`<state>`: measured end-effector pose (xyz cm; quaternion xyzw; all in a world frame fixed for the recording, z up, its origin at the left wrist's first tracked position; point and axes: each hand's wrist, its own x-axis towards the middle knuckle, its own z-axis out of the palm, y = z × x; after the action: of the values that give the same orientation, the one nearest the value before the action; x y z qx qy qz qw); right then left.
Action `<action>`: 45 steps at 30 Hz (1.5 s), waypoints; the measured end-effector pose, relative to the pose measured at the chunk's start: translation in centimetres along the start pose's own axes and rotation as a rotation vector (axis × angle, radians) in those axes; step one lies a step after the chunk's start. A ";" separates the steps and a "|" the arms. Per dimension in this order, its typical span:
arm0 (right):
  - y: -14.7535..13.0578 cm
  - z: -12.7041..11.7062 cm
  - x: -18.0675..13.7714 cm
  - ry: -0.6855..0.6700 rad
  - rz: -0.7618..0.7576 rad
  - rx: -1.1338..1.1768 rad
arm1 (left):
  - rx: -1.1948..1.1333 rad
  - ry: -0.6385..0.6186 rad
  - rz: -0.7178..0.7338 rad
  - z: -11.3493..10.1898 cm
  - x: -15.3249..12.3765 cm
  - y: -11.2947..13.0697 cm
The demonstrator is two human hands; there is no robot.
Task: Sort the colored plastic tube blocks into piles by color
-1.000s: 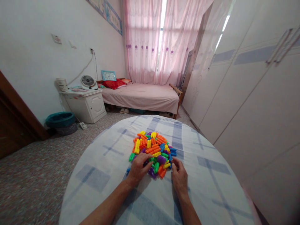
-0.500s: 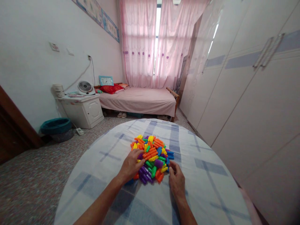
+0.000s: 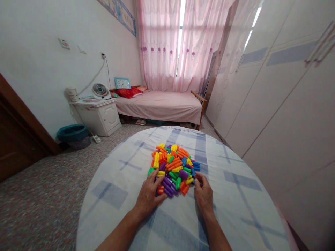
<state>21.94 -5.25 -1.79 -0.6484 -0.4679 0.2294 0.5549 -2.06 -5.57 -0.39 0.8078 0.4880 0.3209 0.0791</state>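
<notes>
A heap of small plastic pegs [image 3: 173,166] in orange, yellow, green, purple and blue lies in the middle of a round table [image 3: 235,209] under a pale checked cloth. My left hand [image 3: 149,194] rests on the heap's near left edge, fingers spread over a red peg [image 3: 160,190] and purple ones. My right hand [image 3: 203,192] sits at the heap's near right edge, its fingers curled and pinching at the pegs there; what it grips is hidden.
Beyond the table stands a pink-covered bed [image 3: 162,104] under pink curtains. A white bedside cabinet [image 3: 97,116] with a small fan [image 3: 99,91] is at the left, a teal basin [image 3: 72,133] beside it. White wardrobe doors [image 3: 282,104] line the right side.
My left hand slid from the heap's left side back toward me, to its near edge. My right hand stayed by the near right edge. The camera view shifted slightly.
</notes>
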 end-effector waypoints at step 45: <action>-0.4 -0.1 -0.2 -0.028 0.011 -0.011 | -0.107 0.059 -0.211 -1.2 3.5 2.2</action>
<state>21.79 -5.50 -1.41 -0.6510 -0.4733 0.2390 0.5433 0.03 -3.97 3.09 0.7369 0.5547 0.3598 0.1410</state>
